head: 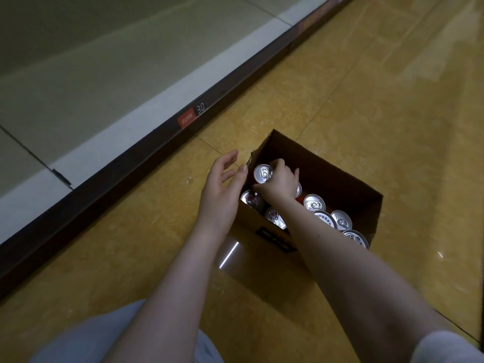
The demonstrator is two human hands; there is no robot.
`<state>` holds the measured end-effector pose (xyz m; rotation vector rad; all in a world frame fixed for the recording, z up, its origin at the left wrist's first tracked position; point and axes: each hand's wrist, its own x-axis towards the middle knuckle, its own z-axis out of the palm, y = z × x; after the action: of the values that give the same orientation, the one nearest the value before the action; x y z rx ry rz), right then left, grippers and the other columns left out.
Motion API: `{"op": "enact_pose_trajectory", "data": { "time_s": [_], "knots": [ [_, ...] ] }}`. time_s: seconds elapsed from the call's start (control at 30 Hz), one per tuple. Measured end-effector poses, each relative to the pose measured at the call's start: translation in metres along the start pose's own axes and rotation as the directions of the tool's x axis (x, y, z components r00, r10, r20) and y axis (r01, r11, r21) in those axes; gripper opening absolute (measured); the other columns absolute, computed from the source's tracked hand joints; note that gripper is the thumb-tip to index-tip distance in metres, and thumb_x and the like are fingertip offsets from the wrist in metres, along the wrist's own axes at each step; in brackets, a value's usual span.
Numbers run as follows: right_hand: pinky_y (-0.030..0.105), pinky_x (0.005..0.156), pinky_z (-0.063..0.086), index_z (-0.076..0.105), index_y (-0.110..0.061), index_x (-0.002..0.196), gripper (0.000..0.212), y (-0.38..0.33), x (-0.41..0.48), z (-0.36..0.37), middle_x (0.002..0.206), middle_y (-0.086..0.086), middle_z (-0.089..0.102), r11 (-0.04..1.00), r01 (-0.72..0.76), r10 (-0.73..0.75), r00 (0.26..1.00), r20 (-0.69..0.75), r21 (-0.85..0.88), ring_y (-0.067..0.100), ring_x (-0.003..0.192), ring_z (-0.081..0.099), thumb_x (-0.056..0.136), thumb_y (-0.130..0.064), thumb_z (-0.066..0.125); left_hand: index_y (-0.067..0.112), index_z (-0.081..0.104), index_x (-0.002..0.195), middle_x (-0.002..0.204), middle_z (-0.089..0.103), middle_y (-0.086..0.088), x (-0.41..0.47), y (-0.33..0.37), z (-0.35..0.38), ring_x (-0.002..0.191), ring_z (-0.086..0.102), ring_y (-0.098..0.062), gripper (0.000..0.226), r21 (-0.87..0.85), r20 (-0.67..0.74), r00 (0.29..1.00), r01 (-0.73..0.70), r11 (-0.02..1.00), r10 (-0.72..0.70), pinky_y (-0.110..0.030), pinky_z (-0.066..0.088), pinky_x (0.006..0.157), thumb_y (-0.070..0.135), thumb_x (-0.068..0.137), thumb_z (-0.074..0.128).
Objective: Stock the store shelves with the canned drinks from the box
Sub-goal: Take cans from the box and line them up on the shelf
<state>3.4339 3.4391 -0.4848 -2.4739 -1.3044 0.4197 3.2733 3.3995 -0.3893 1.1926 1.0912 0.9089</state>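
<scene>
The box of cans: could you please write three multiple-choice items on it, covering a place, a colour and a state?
1. Where does the box stand? A on a table; B on the yellow floor; C on a trolley.
2. What colour are the can tops? A gold; B black; C silver.
3. What is the right hand doing? A gripping a can in the box; B lying flat on the ground; C waving.
Answers: B, the floor shows all round the box; C, the can tops shine silver; A, its fingers curl round one can's top.
</scene>
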Motion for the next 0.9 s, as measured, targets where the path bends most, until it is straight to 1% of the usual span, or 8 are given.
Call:
{"op": "enact_pose_trajectory", "data": {
  "time_s": [0.13, 0.2, 0.27, 0.4, 0.5, 0.6, 0.73, 0.9],
  "knots": [
    [0.041, 0.117, 0.018, 0.048, -0.014, 0.114, 0.069, -0.005, -0.006, -0.015, 0.117, 0.005, 0.056, 0.987, 0.029, -0.018, 0.997, -0.069, 0.159, 0.023, 0.118, 0.047, 0.058, -0.035, 0.082, 0.031, 0.043, 0.131, 0.128, 0.045, 0.018, -0.002, 0.002, -0.002, 0.121, 0.046, -0.003, 0.037, 0.005, 0.011, 1.0, 0.005, 1.0, -0.005, -0.001, 0.039, 0.075, 0.032, 0.095, 0.047],
    [0.041, 0.104, 0.038, 0.047, -0.017, 0.113, 0.068, -0.011, -0.013, -0.027, 0.117, 0.004, 0.051, 0.955, 0.034, -0.007, 0.996, -0.094, 0.293, 0.023, 0.115, 0.045, 0.057, -0.033, 0.082, 0.031, 0.043, 0.132, 0.129, 0.045, 0.017, -0.003, 0.002, -0.001, 0.121, 0.045, -0.004, 0.038, 0.01, 0.016, 1.0, 0.003, 1.0, -0.003, -0.003, 0.038, 0.077, 0.032, 0.095, 0.047],
    [0.035, 0.091, 0.047, 0.047, -0.02, 0.113, 0.067, -0.016, -0.021, -0.04, 0.117, 0.002, 0.047, 0.909, 0.062, -0.006, 0.991, -0.137, 0.412, 0.021, 0.112, 0.046, 0.057, -0.032, 0.081, 0.032, 0.044, 0.129, 0.129, 0.046, 0.016, -0.003, 0.003, 0.001, 0.122, 0.045, -0.005, 0.035, 0.007, 0.015, 1.0, -0.01, 1.0, 0.01, -0.007, 0.037, 0.082, 0.031, 0.094, 0.047],
    [0.007, 0.079, 0.039, 0.051, -0.023, 0.113, 0.062, -0.029, -0.044, -0.067, 0.113, -0.003, 0.044, 0.782, 0.163, -0.011, 0.968, -0.249, 0.601, 0.009, 0.103, 0.051, 0.059, -0.023, 0.082, 0.033, 0.045, 0.128, 0.129, 0.047, 0.016, -0.002, 0.008, 0.01, 0.118, 0.045, 0.001, 0.032, -0.016, 0.029, 0.999, -0.029, 0.999, 0.029, -0.007, 0.039, 0.084, 0.031, 0.095, 0.046],
    [0.015, 0.088, 0.046, 0.054, -0.029, 0.115, 0.062, -0.037, -0.065, -0.084, 0.114, -0.006, 0.047, 0.655, 0.205, -0.026, 0.968, -0.249, 0.727, 0.0, 0.103, 0.054, 0.06, -0.019, 0.082, 0.032, 0.048, 0.128, 0.123, 0.05, 0.021, -0.003, 0.014, 0.017, 0.11, 0.049, 0.011, 0.033, -0.075, 0.046, 0.998, -0.049, 0.996, 0.053, -0.01, 0.047, 0.084, 0.036, 0.096, 0.042],
    [0.026, 0.09, 0.052, 0.052, -0.031, 0.122, 0.069, -0.045, -0.088, -0.1, 0.122, -0.002, 0.053, 0.513, 0.2, -0.08, 0.979, -0.185, 0.835, 0.008, 0.109, 0.059, 0.059, -0.021, 0.08, 0.032, 0.048, 0.13, 0.128, 0.053, 0.011, -0.008, 0.025, 0.02, 0.117, 0.052, -0.005, 0.042, -0.108, 0.061, 0.996, -0.052, 0.993, 0.059, -0.027, 0.05, 0.091, 0.049, 0.093, 0.036],
    [0.025, 0.087, 0.053, 0.051, -0.028, 0.119, 0.066, -0.064, -0.111, -0.129, 0.119, -0.001, 0.058, 0.376, 0.224, -0.19, 0.968, -0.162, 0.899, 0.01, 0.109, 0.061, 0.06, -0.021, 0.078, 0.041, 0.046, 0.124, 0.12, 0.054, 0.016, -0.019, 0.057, 0.014, 0.108, 0.055, 0.0, 0.045, -0.155, 0.095, 0.991, -0.076, 0.985, 0.091, -0.019, 0.052, 0.083, 0.053, 0.085, 0.026],
    [0.017, 0.08, 0.051, 0.055, -0.027, 0.117, 0.055, -0.108, -0.119, -0.167, 0.116, -0.005, 0.062, 0.266, 0.243, -0.342, 0.929, -0.144, 0.933, 0.006, 0.106, 0.062, 0.069, -0.011, 0.076, 0.03, 0.047, 0.131, 0.118, 0.058, 0.008, -0.025, 0.103, -0.002, 0.099, 0.06, 0.004, 0.045, -0.179, -0.017, 0.991, -0.131, 0.975, 0.13, -0.009, 0.051, 0.073, 0.045, 0.096, 0.023]
  ]
}}
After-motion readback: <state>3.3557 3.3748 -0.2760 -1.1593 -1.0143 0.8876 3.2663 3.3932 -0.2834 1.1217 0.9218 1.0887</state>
